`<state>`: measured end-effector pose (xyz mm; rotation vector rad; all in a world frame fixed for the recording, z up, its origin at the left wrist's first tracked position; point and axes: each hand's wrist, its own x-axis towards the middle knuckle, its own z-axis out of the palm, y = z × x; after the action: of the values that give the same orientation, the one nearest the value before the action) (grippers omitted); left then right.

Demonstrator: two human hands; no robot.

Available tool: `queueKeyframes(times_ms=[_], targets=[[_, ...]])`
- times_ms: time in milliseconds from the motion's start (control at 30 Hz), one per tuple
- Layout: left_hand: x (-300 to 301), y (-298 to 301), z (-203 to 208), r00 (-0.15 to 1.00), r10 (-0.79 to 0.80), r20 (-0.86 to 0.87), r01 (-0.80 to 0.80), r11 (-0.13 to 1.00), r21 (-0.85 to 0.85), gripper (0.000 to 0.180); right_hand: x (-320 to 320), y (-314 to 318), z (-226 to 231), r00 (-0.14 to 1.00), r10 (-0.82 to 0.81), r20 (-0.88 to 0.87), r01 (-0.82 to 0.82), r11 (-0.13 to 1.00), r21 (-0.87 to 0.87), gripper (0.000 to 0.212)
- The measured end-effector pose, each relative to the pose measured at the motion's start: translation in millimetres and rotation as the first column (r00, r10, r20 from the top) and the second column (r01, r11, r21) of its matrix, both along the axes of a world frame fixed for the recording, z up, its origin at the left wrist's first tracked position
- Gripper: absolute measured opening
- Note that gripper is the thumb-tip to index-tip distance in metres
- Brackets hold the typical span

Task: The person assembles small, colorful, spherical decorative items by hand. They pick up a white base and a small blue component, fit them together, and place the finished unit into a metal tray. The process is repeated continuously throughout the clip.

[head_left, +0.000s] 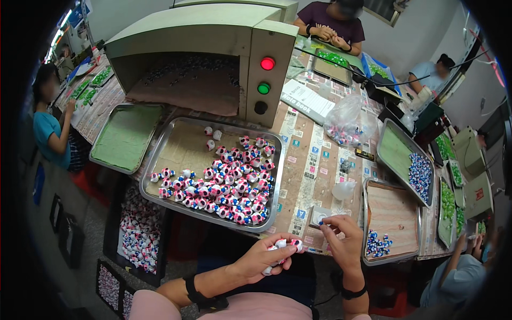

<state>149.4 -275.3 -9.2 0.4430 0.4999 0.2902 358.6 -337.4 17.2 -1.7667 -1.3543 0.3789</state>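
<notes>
My left hand [260,260] is closed around several small white figurines [281,244] with pink and dark markings, held just off the table's front edge. To its right, my right hand [345,242] pinches a tiny blue piece [321,223] over a small square white dish [318,215]. Ahead of my left hand lies a large metal tray [176,149] with many painted figurines [229,184] in white, pink and blue. Right of my right hand, a smaller lined tray [392,208] holds a cluster of small blue-and-white pieces [377,245].
A box-shaped machine [197,32] with lit red and green buttons stands behind the large tray. A green-lined tray [128,136] is at left, another tray [397,144] at right. A plastic bag [346,122] and squeeze bottle [344,190] stand between. Several co-workers sit around.
</notes>
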Motion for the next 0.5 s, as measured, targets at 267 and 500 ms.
queueKeyframes(times_ms=[267, 500], targets=[[3, -7, -9, 0.999, 0.027, -0.035, -0.025, 0.998, 0.057, 0.034, -25, -25, 8, 0.893, 0.095, -0.441, -0.096, 0.995, 0.020, 0.017], [6, -8, -4, 0.997, 0.048, -0.052, -0.040, 0.988, 0.147, 0.036, -31, -30, -2, 0.822, 0.075, -0.565, -0.101, 0.995, -0.016, 0.017]])
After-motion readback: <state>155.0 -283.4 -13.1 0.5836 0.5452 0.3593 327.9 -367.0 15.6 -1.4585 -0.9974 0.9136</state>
